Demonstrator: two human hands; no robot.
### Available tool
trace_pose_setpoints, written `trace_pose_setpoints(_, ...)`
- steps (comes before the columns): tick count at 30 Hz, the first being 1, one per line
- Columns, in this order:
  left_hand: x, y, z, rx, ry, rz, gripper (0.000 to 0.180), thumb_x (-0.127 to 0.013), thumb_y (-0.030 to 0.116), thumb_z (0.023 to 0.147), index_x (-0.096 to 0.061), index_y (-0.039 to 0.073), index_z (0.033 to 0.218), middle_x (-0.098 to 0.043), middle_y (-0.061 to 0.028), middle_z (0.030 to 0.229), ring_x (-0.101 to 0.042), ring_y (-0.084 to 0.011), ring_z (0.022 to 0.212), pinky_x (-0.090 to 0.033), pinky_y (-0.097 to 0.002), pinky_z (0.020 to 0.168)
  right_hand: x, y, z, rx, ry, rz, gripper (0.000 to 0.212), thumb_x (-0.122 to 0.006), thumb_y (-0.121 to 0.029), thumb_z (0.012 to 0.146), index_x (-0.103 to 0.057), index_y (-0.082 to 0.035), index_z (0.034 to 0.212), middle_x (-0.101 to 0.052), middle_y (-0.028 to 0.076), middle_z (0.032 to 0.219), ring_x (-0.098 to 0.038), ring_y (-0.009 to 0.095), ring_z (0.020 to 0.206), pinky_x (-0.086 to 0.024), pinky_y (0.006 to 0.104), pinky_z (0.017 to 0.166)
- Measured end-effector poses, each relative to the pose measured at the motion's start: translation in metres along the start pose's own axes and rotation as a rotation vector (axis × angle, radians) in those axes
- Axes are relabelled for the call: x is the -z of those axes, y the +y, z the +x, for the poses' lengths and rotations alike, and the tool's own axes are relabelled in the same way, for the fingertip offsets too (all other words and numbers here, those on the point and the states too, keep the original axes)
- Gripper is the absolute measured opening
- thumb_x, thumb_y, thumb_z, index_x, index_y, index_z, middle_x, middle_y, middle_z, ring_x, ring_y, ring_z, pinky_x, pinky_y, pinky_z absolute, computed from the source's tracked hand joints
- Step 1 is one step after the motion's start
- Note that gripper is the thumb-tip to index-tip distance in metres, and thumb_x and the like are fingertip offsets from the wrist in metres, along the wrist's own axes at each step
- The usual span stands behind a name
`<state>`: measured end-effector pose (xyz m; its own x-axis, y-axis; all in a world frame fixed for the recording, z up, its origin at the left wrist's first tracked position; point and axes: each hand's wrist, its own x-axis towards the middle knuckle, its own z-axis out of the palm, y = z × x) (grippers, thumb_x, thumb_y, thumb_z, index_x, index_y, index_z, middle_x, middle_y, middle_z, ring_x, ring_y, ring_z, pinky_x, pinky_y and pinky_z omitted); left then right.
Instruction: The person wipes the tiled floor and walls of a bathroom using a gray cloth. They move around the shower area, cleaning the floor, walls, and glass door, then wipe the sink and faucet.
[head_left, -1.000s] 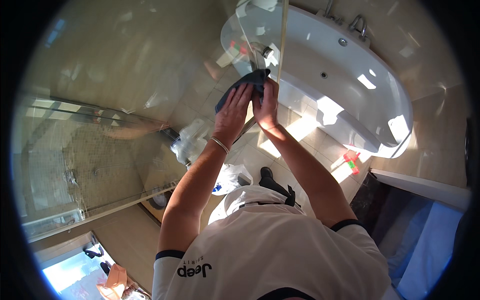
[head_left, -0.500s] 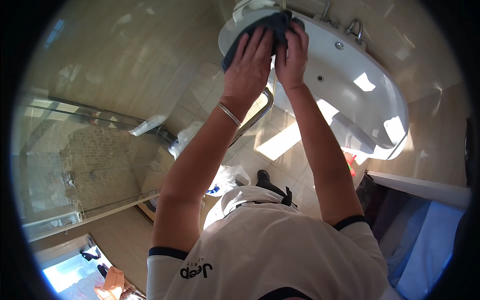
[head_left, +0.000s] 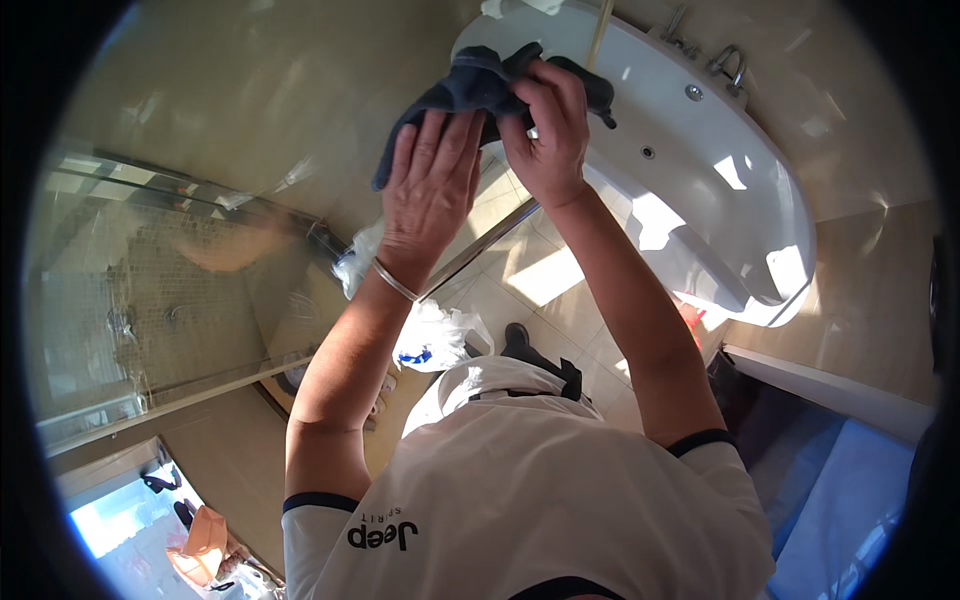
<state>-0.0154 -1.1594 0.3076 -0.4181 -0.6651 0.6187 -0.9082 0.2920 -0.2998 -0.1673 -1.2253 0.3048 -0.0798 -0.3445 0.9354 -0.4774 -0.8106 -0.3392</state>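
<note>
A dark blue-grey cloth (head_left: 475, 85) is bunched up at the top of the view, in front of the bathtub's far left end. My left hand (head_left: 430, 180) lies with its fingers stretched out and close together on the cloth's left part; its thumb is hidden. Beside it, my right hand (head_left: 550, 130) has bent fingers gripping the cloth's right part, and a loose end hangs beyond the knuckles. Below and between my forearms runs a straight metal bar handle (head_left: 480, 245). Whether the cloth touches a glass pane cannot be made out clearly.
A white bathtub (head_left: 740, 255) with chrome taps (head_left: 730, 65) stands at right. Glass panels (head_left: 200, 290) with a metal rail fill the left side. White plastic bags (head_left: 440, 335) lie on the tiled floor (head_left: 545, 270) near my feet. A doorway (head_left: 830, 385) is at lower right.
Both hands and the cloth have moved to the left, the left hand also slightly lower. More of the cloth's right end shows beyond my right hand.
</note>
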Motion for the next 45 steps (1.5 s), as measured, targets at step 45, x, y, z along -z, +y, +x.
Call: trace_pose_setpoints(45, 0.070, -0.102, -0.142, 0.333, 0.317, 0.309, 0.060, -0.063, 0.038, 0.089, -0.048, 0.003, 0.136, -0.042, -0.0162, 0.142, -0.034, -0.0467, 0.137, -0.017, -0.0666, 0.112, -0.103, -0.155, -0.018, 0.403, -0.141, 0.259, 0.033, -0.068, -0.019, 0.078, -0.069, -0.024, 0.110, -0.061, -0.006, 0.111, -0.053, 0.017, 0.090, -0.046, 0.0301, 0.078)
